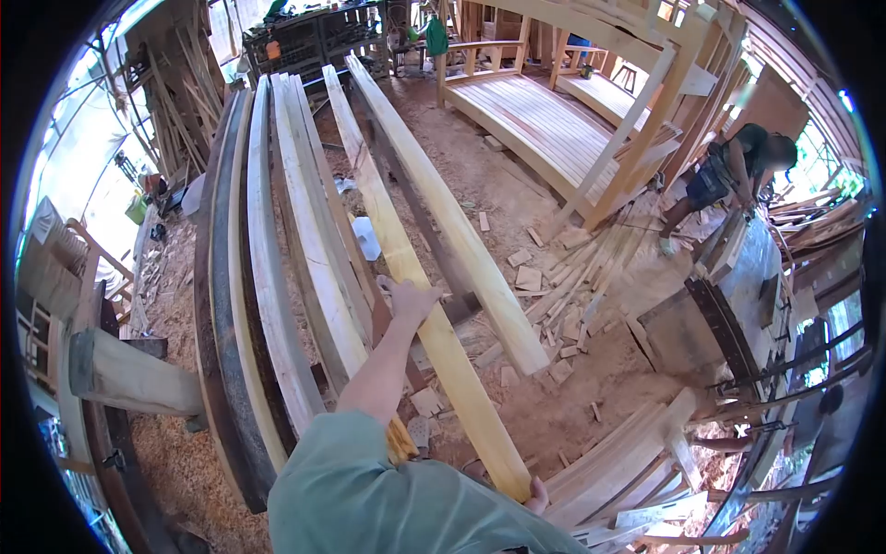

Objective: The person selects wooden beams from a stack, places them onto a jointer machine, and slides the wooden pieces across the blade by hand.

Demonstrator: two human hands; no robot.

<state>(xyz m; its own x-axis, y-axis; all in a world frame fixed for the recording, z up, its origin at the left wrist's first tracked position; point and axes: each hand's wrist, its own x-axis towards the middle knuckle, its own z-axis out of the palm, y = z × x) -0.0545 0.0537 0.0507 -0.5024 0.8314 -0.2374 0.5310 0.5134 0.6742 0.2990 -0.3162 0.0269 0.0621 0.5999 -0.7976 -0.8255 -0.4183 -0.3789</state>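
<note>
A long, pale yellow plank runs diagonally from the upper middle to the lower middle. My left hand is wrapped over the plank around its middle, with the arm reaching forward from a green sleeve. At the plank's near end, my right hand grips the end; only part of it shows beside the green shirt. Another long pale beam lies to the right of the held plank. On the left, several long boards lie side by side, some pale and some dark.
A co-worker bends over a workbench at the right. Behind stands a wooden frame with a slatted platform. Offcuts and sawdust cover the floor. Stacked boards lie at lower right. A thick timber juts in from the left.
</note>
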